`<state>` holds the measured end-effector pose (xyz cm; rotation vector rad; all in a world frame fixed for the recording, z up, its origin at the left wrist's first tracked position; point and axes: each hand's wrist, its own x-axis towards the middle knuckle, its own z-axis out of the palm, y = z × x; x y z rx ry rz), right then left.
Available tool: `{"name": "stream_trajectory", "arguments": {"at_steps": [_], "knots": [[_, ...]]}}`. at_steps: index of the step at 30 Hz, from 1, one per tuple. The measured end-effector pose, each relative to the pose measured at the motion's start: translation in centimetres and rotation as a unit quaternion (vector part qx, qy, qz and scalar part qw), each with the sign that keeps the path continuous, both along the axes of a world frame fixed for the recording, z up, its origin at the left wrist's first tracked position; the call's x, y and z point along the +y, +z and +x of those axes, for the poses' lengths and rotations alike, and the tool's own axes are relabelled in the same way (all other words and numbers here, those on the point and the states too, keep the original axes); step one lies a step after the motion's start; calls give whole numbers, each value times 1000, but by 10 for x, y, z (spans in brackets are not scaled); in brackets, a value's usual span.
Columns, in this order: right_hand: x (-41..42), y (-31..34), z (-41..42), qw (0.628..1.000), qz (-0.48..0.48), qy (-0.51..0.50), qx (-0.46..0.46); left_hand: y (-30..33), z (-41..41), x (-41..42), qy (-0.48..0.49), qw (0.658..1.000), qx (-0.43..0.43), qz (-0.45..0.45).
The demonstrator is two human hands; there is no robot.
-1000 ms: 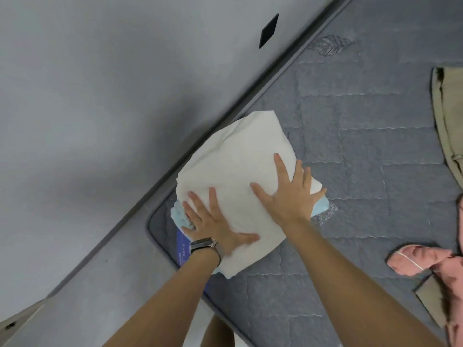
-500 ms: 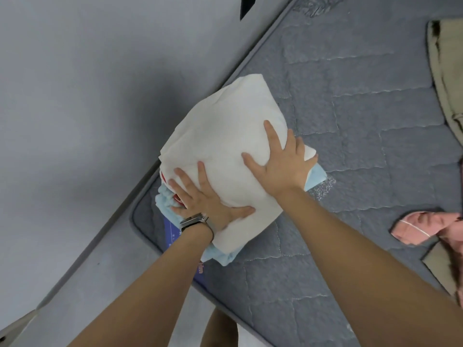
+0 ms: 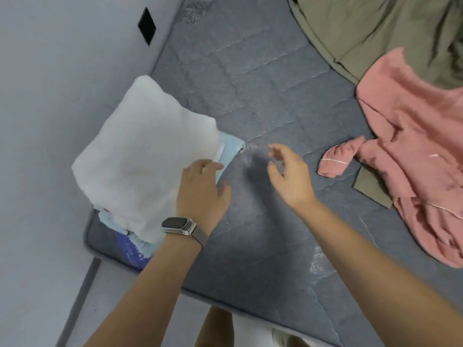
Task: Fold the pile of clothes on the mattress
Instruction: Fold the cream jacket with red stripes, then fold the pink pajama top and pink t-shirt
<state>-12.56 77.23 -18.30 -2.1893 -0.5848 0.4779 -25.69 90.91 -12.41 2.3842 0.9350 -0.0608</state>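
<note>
Grey quilted fabric covers the mattress (image 3: pixel 263 101), whose near corner sits beside a pale floor at the bottom of the head view. Both bare forearms reach up from the near edge. The left hand (image 3: pixel 201 190), with a dark watch (image 3: pixel 179 225) on a metal band at its wrist, lies by the right side of the folded stack; its fingers are loosely extended and grip nothing, though whether they touch the cloth is blurred. The right hand (image 3: pixel 290 172) hangs over bare mattress just right of the left hand, fingers relaxed and slightly curled, holding nothing.

A folded white garment (image 3: pixel 142 151) tops the stack at the mattress's left corner, close to the grey wall (image 3: pixel 50 96). Under it, a light blue folded piece (image 3: pixel 229 150) pokes out on the right side and at the near end, where a scrap of red also shows. A blue-purple label (image 3: pixel 131 254) is on the mattress by the stack's near end.

Farther right, well apart from the stack, an unfolded pink garment (image 3: pixel 413 146) sprawls with one cuffed sleeve (image 3: pixel 337 159) pointing toward the hands. Beyond it an olive-green garment (image 3: pixel 375 33) lies heaped at the far right. A black diamond-shaped mark (image 3: pixel 146 26) sits on the wall.
</note>
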Motion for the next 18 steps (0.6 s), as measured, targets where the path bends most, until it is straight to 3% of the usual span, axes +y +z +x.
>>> {"name": "stream_trajectory", "arguments": {"at_steps": [2,7,10,14,18], "knots": [[-59,-9,15,998,-57,-16,30,4,26,-35,-72,995,39,-49],[-201,-21,44,970,-213,-65,96,-6,72,-122,-196,967,155,-50],[-273,-22,61,957,-248,-111,100,-6,88,-171,-219,958,176,-63],[-346,-25,83,938,-261,-227,30,-11,101,-218,-244,946,199,-76],[-394,-29,112,916,-282,-281,46,-19,118,-253,-258,942,205,-67]]}}
